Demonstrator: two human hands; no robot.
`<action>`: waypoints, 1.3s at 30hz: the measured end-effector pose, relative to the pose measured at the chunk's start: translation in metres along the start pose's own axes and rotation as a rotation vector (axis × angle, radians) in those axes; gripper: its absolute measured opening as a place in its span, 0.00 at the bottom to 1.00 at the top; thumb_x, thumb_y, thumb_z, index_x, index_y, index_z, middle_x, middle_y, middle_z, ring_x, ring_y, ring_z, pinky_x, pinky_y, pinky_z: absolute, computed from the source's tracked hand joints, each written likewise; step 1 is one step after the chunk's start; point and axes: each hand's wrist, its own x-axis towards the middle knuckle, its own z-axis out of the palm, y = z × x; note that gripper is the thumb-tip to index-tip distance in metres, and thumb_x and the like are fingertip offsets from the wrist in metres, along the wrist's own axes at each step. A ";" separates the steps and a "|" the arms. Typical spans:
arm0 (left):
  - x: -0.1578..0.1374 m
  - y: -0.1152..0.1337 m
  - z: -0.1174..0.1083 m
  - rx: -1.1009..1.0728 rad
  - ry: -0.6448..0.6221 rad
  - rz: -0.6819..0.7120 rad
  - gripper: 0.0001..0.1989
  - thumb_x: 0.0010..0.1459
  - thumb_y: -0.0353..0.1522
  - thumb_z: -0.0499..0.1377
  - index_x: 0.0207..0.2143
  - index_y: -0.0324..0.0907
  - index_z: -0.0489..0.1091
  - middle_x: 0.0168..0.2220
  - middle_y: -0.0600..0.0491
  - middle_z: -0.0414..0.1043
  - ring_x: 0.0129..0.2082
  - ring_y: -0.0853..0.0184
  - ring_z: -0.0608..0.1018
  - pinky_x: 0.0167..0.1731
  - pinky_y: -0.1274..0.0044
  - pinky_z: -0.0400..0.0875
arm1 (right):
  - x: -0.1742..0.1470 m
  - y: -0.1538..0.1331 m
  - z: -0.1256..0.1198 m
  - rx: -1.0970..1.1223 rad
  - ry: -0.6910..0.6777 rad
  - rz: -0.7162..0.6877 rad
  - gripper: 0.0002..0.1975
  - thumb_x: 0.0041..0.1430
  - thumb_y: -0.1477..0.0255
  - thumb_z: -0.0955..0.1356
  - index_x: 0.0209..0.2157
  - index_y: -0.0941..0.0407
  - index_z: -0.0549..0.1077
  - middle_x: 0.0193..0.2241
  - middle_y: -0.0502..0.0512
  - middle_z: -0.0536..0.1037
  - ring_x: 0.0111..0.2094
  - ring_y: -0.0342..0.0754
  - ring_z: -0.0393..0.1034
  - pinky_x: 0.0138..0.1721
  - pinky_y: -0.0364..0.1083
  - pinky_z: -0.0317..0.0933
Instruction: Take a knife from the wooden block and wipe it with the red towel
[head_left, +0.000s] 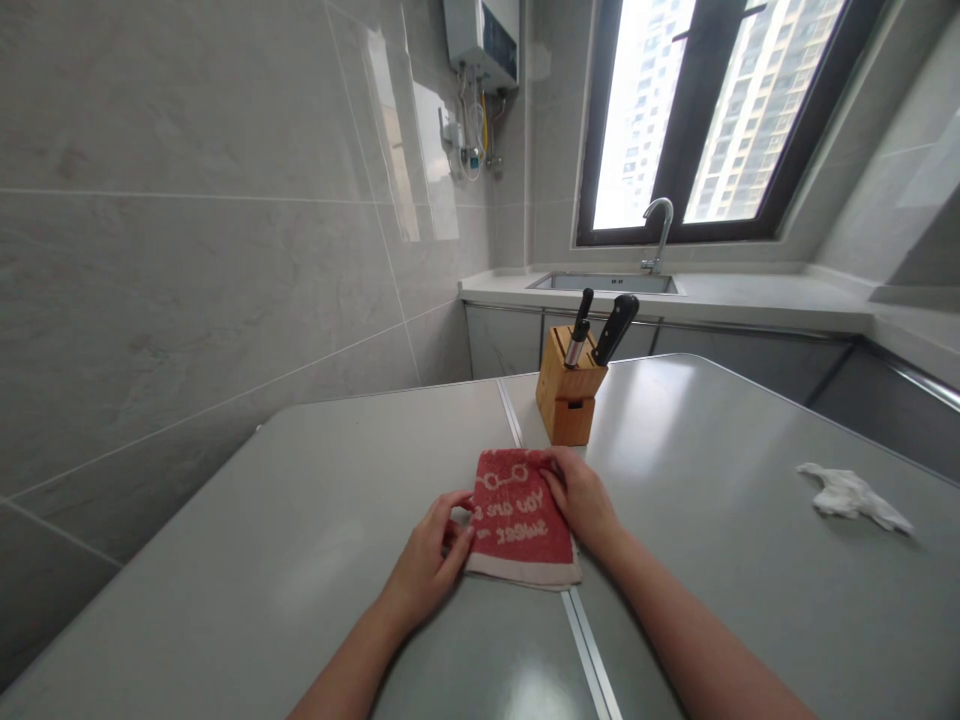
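Note:
A folded red towel with pale lettering and a pale lower border lies flat on the grey table, across its metal seam strip. At its left edge, my left hand is closed with curled fingers and thumb on the cloth. My right hand grips the upper right edge, its fingertips over the top corner. Just beyond the towel stands a wooden knife block, upright, with several black-handled tools in it, one a large knife handle.
A crumpled white cloth or tissue lies on the table's right side. Past the table's far edge are a counter with a sink and a faucet under the window. A tiled wall runs along the left.

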 end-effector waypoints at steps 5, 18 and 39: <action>-0.002 0.013 -0.002 0.008 -0.114 0.071 0.12 0.59 0.34 0.48 0.45 0.43 0.63 0.40 0.48 0.70 0.34 0.67 0.73 0.37 0.75 0.69 | 0.001 0.004 -0.002 -0.020 0.051 -0.010 0.09 0.56 0.76 0.59 0.37 0.53 0.67 0.35 0.54 0.70 0.38 0.49 0.66 0.40 0.48 0.62; -0.003 0.012 -0.002 0.211 -0.172 0.102 0.13 0.59 0.37 0.49 0.30 0.41 0.70 0.25 0.51 0.69 0.25 0.69 0.69 0.27 0.78 0.64 | 0.002 0.002 -0.004 -0.367 -0.131 -0.170 0.09 0.52 0.80 0.63 0.26 0.54 0.71 0.31 0.53 0.73 0.40 0.50 0.63 0.49 0.55 0.48; 0.000 0.003 -0.005 0.165 -0.084 0.078 0.16 0.61 0.36 0.45 0.30 0.41 0.70 0.27 0.51 0.71 0.27 0.68 0.70 0.31 0.78 0.64 | 0.042 -0.044 -0.031 -0.167 0.357 -0.055 0.21 0.54 0.74 0.62 0.51 0.56 0.63 0.54 0.62 0.50 0.43 0.52 0.63 0.50 0.55 0.59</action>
